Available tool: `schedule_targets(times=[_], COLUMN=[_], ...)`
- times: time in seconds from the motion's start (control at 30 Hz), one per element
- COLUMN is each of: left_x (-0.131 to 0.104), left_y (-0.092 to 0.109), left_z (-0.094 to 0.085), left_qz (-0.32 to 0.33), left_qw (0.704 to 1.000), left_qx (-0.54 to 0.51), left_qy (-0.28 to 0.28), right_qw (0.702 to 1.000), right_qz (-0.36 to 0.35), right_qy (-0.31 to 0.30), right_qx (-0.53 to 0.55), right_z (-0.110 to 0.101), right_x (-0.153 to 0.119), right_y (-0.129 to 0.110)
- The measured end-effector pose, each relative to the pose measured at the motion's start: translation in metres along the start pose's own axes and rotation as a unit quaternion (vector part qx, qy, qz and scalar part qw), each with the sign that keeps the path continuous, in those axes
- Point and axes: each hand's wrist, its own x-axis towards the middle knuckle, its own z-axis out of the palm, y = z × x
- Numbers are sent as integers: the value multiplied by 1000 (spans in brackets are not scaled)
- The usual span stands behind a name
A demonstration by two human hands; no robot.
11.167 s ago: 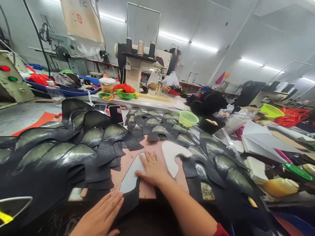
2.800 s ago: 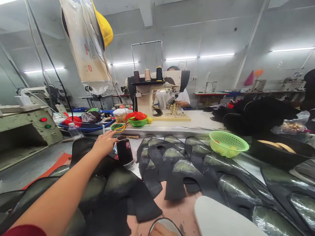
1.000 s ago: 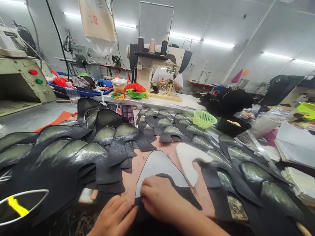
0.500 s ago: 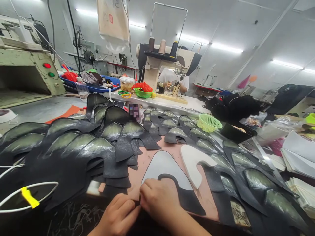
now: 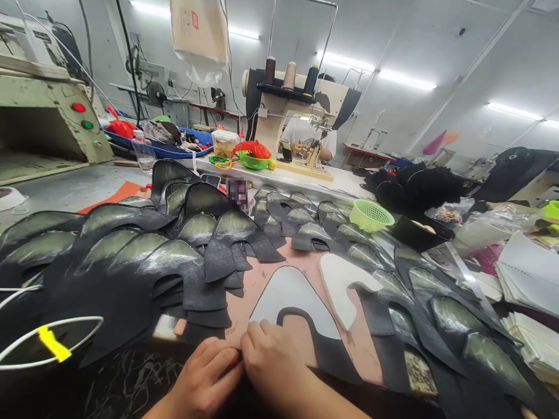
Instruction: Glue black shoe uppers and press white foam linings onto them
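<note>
Side by side at the bottom middle, my left hand [image 5: 208, 375] and my right hand [image 5: 271, 355] are closed, their fingertips nearly touching. Under my right fingers lies the left lower end of a curved black piece [image 5: 334, 355] with a light grey panel [image 5: 292, 289] on it. It rests on a pink board [image 5: 262, 272]. What my left fingers pinch is too hidden to name. A white curved template [image 5: 338, 285] lies right of the grey panel. Overlapping black pieces with shiny greenish patches [image 5: 168, 256] spread out on both sides.
A sewing machine [image 5: 301, 110] with thread spools stands behind, a person beyond it. A green basket [image 5: 371, 215] sits right of centre, a control box [image 5: 65, 125] at the left. White cord [image 5: 52, 322] loops at the lower left; paper pads [image 5: 530, 279] lie at the right.
Both hands have shifted slightly left, staying close together at the piece's lower end. The view has tilted a little.
</note>
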Motion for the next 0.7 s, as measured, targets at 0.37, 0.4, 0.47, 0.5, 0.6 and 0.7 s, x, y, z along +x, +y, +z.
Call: schedule_targets(times=[0.37, 0.4, 0.47, 0.5, 0.6, 0.7], left_x=[9, 9, 8, 7, 3, 0], left_y=[4, 4, 3, 3, 0, -2], left_z=[-1, -1, 0, 1, 3, 8], left_qz=[34, 39, 39, 32, 20, 22], left_qw=[999, 999, 999, 999, 997, 997], left_qx=[25, 28, 25, 19, 8, 31], left_qy=[-8, -8, 16, 35, 69, 64], right_qw=[642, 609, 661, 727, 881, 908], right_qz=[436, 440, 389, 345, 244, 232], right_qy=[54, 59, 25, -12, -109, -137], right_qx=[629, 657, 641, 594, 391, 321], right_z=[-5, -8, -13, -15, -18, -12], right_x=[14, 14, 11, 9, 7, 12], right_y=[62, 65, 63, 58, 39, 27])
